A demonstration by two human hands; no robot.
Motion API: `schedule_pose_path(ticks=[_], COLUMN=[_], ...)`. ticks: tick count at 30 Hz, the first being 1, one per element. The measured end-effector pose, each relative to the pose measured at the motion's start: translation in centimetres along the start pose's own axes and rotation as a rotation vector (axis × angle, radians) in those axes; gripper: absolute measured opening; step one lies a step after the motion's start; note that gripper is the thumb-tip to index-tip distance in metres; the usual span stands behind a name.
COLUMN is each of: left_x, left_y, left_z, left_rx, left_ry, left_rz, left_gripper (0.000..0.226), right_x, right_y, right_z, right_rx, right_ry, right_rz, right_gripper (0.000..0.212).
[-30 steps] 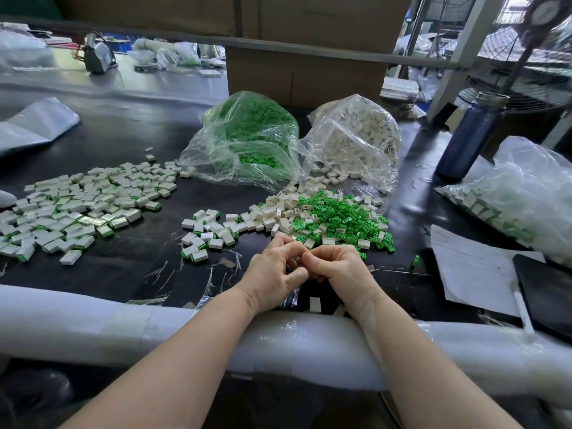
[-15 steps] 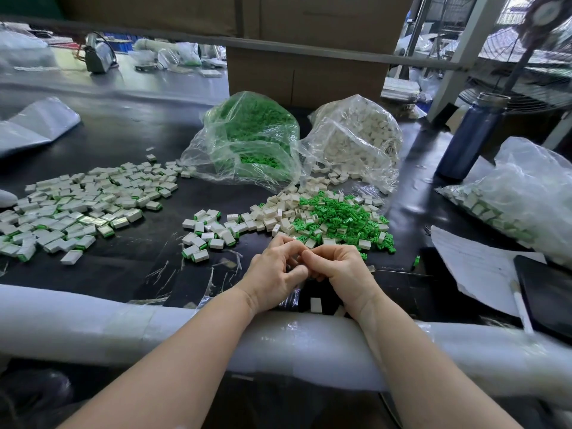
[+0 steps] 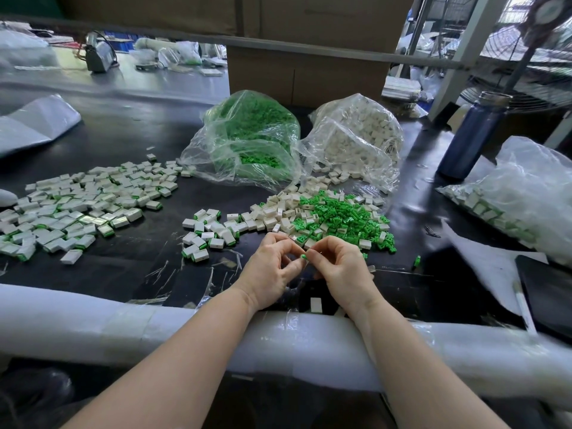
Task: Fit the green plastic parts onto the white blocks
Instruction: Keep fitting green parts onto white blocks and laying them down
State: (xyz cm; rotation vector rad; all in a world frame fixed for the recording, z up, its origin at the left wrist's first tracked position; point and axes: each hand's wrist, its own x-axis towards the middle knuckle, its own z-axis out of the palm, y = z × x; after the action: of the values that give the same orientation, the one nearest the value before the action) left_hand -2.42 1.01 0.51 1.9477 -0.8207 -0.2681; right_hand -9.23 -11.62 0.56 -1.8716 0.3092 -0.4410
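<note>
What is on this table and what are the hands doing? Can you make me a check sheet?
Surface: black table, with a white padded edge at the near side.
Job's things: loose green parts mixed with white blocks; finished blocks spread at left; bag of green parts; bag of white blocks.
Clutter: blue bottle, paper sheet, dark tablet, another bag at right.
Hands: left hand and right hand meet, pinching a small green part.
Cables: nothing seen.
Surroundings: cardboard box behind the bags, fan at right.
</note>
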Motion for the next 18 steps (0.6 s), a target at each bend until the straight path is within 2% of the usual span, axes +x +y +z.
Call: schedule_pose_path(ticks=[4, 10, 14, 18], left_x=[0.05, -0.03, -0.07, 0.16], left_y=[0.04, 0.19, -0.13, -0.62], left_z=[0.03, -0.01, -0.33, -0.62], left_rx=[0.022, -0.001, -0.038, -0.088], left_ry=[0.01, 0.045, 0.204, 0.47], left_rz=[0.001, 0.001, -0.044, -0.136], left_gripper=[0.007, 0.005, 0.006, 0.016], right_x=[0.09, 0.03, 0.08, 0.18], right_y=[0.09, 0.12, 0.09, 0.27], right_z=[0.2, 0.37, -0.12, -0.5], right_rx=[-0.119, -0.182, -0.172, -0.211], right_ry=[-0.016, 0.007, 0.171, 0.281], right_rz=[-0.023, -0.059, -0.083, -0.031], right_gripper=[0.006, 0.009, 0.009, 0.008])
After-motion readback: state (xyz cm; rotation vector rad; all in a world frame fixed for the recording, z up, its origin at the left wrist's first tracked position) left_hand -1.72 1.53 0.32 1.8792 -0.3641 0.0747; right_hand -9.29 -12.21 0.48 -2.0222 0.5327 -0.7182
